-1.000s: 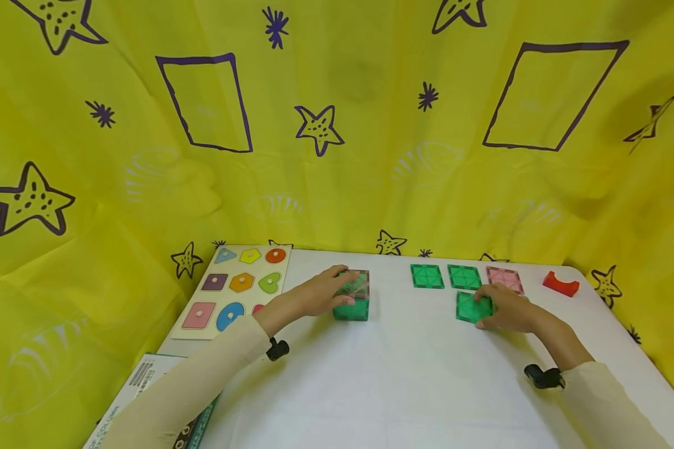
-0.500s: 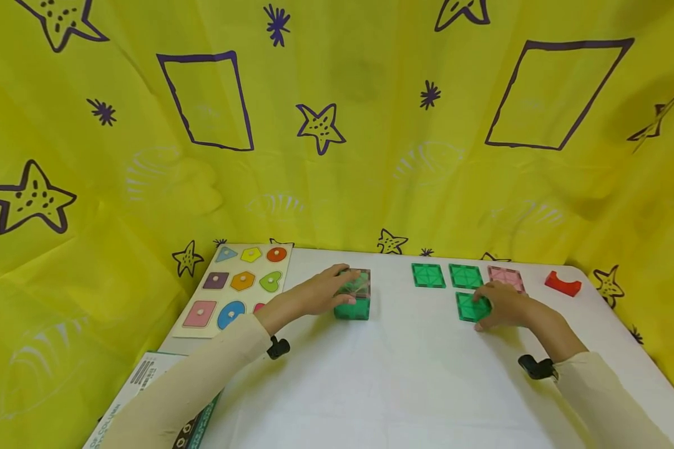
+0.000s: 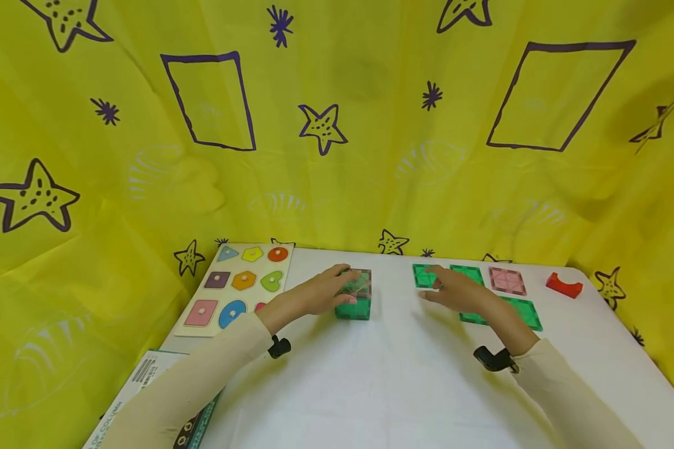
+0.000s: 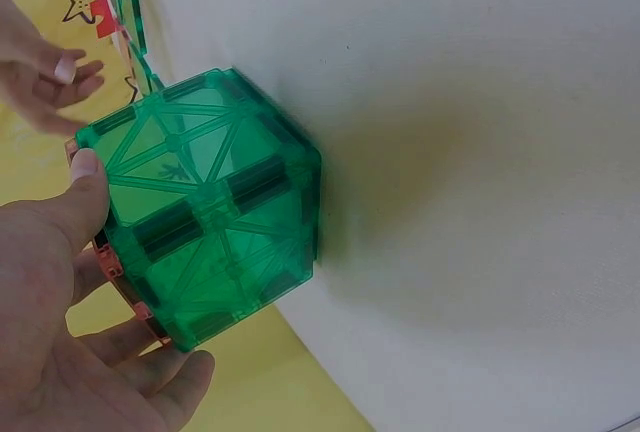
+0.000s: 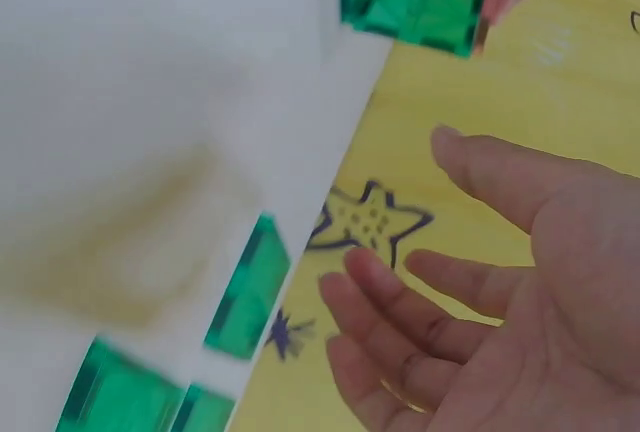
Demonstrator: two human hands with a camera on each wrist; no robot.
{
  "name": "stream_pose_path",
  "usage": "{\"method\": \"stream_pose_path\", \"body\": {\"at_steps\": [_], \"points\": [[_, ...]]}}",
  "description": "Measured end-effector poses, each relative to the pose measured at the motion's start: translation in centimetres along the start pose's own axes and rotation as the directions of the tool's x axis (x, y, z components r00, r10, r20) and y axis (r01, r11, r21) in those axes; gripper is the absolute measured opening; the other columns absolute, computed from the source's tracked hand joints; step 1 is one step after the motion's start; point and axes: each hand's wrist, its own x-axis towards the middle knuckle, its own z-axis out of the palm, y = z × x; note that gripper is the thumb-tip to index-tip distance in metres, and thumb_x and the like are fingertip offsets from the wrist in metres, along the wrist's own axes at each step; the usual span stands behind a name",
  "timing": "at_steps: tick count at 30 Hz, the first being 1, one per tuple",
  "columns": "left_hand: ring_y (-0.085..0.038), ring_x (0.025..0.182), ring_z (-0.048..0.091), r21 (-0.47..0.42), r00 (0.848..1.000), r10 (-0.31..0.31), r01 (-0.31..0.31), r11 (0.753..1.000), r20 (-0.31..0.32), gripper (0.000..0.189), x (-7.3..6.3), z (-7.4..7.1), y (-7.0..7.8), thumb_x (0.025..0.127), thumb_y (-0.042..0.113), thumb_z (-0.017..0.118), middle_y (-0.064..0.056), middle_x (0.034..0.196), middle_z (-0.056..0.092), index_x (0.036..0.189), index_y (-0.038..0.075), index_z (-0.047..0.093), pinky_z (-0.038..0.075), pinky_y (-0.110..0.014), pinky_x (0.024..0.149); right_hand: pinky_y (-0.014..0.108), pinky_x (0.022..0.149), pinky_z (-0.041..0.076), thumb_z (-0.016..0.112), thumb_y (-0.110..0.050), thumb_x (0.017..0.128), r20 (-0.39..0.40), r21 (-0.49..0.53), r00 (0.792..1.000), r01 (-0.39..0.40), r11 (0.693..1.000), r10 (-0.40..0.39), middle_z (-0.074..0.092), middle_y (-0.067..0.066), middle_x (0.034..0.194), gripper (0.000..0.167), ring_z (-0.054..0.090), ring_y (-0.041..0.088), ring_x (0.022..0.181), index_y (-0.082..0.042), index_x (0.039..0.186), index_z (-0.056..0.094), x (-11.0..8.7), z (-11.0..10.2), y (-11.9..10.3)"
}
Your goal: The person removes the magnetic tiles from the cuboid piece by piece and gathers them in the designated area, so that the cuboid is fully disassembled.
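My left hand [image 3: 321, 293] grips the top of a box of see-through magnetic tiles [image 3: 354, 308], thumb on one side and fingers on another. Its walls show green in the left wrist view, where the tile box [image 4: 215, 212] has a pinkish edge on the hand's side. My right hand [image 3: 455, 290] hovers empty over the table, fingers spread loosely, partly covering a green tile [image 3: 423, 275]. In the right wrist view the right hand [image 5: 480, 292] has nothing in its fingers. Behind it lie another green tile [image 3: 467, 273] and a pink tile [image 3: 507, 281].
More green tiling [image 3: 525, 313] lies in a front row, partly under the right forearm. A red arched block [image 3: 564, 285] sits far right. A shape puzzle board [image 3: 219, 298] and a box [image 3: 146, 374] are on the left. A yellow curtain [image 3: 359, 187] encloses the white table [image 3: 371, 386].
My right hand has left the front green tile and moved left toward the tile box, uncovering the pink tile and more of the front green row. The left hand stays put.
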Motion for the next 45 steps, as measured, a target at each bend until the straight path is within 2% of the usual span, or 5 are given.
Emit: {"method": "stream_pose_path", "body": {"at_steps": [5,13,21,29,45], "points": [[-0.040,0.155,0.034,0.001,1.000,-0.007,0.007,1.000,-0.001,0.067,0.1,0.1,0.0,0.109,0.039,0.059,-0.023,0.170,0.028,0.166,0.015,0.035,0.035,-0.053,0.125,0.049,0.090,0.059,0.062,-0.042,0.108,-0.021,0.106,1.000,0.025,0.994,-0.023,0.069,0.021,0.125,0.077,0.070,0.031,0.106,0.000,0.163,0.029,2.3,0.9,-2.2],[-0.042,0.152,0.039,0.000,1.000,0.002,-0.002,1.000,-0.007,0.065,0.3,0.2,0.2,0.108,0.039,0.061,-0.023,0.167,0.032,0.164,0.016,0.038,0.039,-0.056,0.122,0.056,0.098,0.056,0.054,-0.048,0.110,-0.015,0.243,1.000,0.029,0.970,-0.026,0.065,0.024,0.134,0.080,0.068,0.040,0.118,-0.002,0.166,0.021,5.1,2.6,-4.6],[-0.041,0.149,0.043,0.014,1.000,0.001,-0.001,1.000,-0.005,0.065,0.2,-0.1,0.2,0.108,0.039,0.061,-0.022,0.166,0.034,0.164,0.015,0.038,0.043,-0.055,0.119,0.058,0.109,0.050,0.056,-0.025,0.108,0.087,0.469,0.993,0.033,0.883,-0.083,0.057,0.025,0.141,0.077,0.064,0.040,0.125,-0.011,0.170,0.012,6.4,4.3,-6.0],[-0.040,0.149,0.042,0.016,0.999,0.036,-0.036,0.999,0.006,0.064,0.2,-0.4,0.0,0.107,0.035,0.064,-0.022,0.164,0.036,0.163,0.017,0.040,0.043,-0.054,0.119,0.040,0.095,0.049,0.077,-0.033,0.097,0.067,0.447,0.987,0.104,0.888,-0.149,0.057,0.014,0.123,0.093,0.055,0.027,0.113,-0.005,0.168,0.022,6.9,5.0,-6.6],[-0.036,0.147,0.046,0.005,0.999,-0.039,0.039,0.999,0.037,0.070,0.1,-0.7,-0.2,0.105,0.040,0.066,-0.019,0.167,0.033,0.166,0.024,0.036,0.046,-0.053,0.116,0.041,0.094,0.052,0.076,-0.030,0.099,0.013,0.275,0.964,0.253,0.928,-0.267,0.061,0.015,0.120,0.080,0.058,0.028,0.110,0.007,0.158,0.038,6.7,5.0,-6.9]]}}
